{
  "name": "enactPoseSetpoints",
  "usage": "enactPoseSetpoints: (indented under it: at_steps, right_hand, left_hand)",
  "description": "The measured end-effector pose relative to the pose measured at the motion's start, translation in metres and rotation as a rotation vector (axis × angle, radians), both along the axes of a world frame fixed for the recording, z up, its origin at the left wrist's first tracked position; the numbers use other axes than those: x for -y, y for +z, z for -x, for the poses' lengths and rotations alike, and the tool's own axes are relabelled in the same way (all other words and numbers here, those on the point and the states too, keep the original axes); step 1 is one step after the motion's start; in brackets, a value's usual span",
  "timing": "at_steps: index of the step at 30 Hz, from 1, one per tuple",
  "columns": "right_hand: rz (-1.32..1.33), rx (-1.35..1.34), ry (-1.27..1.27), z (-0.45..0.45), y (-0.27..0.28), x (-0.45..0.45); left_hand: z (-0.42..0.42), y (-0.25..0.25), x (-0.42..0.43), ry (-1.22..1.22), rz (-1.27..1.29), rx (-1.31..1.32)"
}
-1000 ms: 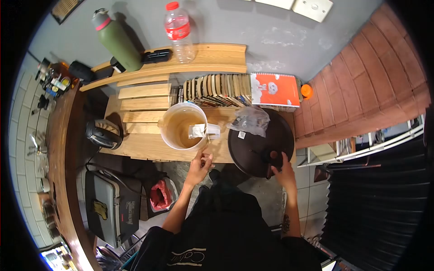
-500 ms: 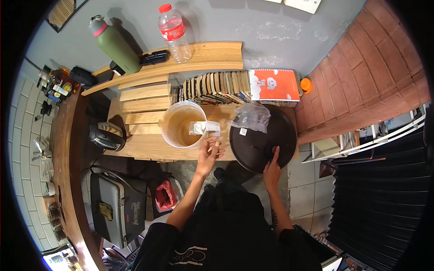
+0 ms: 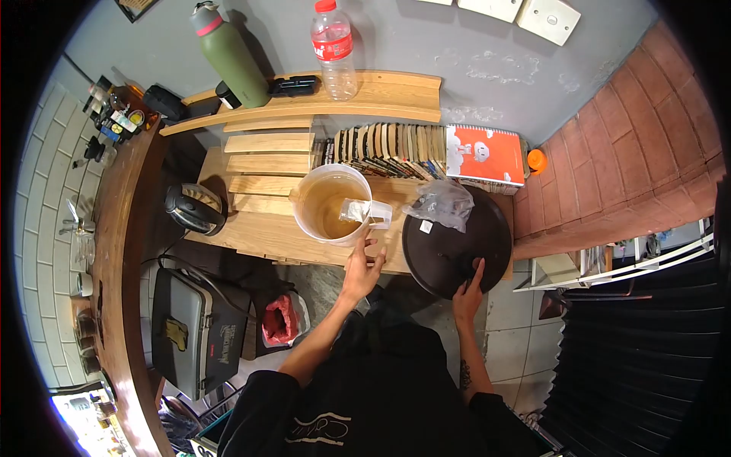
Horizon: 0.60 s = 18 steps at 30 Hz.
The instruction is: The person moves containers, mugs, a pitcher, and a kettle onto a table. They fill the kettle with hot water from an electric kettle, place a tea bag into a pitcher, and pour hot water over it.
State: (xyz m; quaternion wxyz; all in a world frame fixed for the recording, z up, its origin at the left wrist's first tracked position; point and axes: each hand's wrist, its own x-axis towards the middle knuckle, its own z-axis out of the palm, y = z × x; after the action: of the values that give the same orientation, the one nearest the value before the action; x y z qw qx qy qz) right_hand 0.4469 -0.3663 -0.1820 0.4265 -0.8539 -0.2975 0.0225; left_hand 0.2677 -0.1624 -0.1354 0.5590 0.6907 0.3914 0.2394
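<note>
A translucent plastic pitcher (image 3: 303, 199) stands on the wooden table, with brownish liquid or a tinted bottom inside. A small clear packet with white contents (image 3: 355, 210) lies at its rim by the handle (image 3: 381, 215). Just below that handle is my left hand (image 3: 361, 274), fingers apart and holding nothing. My right hand (image 3: 467, 298) is at the near edge of a round black disc (image 3: 438, 259), index finger and thumb around a small dark object (image 3: 469, 268) I cannot identify. On the disc rest a crumpled clear plastic bag (image 3: 442, 204) and a white tag (image 3: 426, 226).
Behind stand a row of books (image 3: 388, 152), an orange notebook (image 3: 487, 154) and an orange cap (image 3: 537, 161). The shelf (image 3: 411, 95) carries a green bottle (image 3: 232, 61) and a clear bottle (image 3: 335, 65). An electric kettle (image 3: 196, 209) is at left; a lined bin (image 3: 282, 320) sits below.
The view has shifted, so the table things appear further right. My left hand has drawn slightly away from the pitcher handle, its fingers spreading. My right hand has slid nearer the disc's front edge.
</note>
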Motion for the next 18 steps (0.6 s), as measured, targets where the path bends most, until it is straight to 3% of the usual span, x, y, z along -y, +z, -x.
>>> enactPoseSetpoints:
  at_steps: [10,18]
  right_hand:
    - [0.015,-0.077,0.027,-0.010,0.048,0.006]
    - [0.001,-0.004,0.101,-0.017,0.088,0.003]
  left_hand:
    - [-0.038,-0.019,-0.001,0.159,0.076,0.146]
    - [-0.019,-0.004,-0.001,0.177,0.031,0.060]
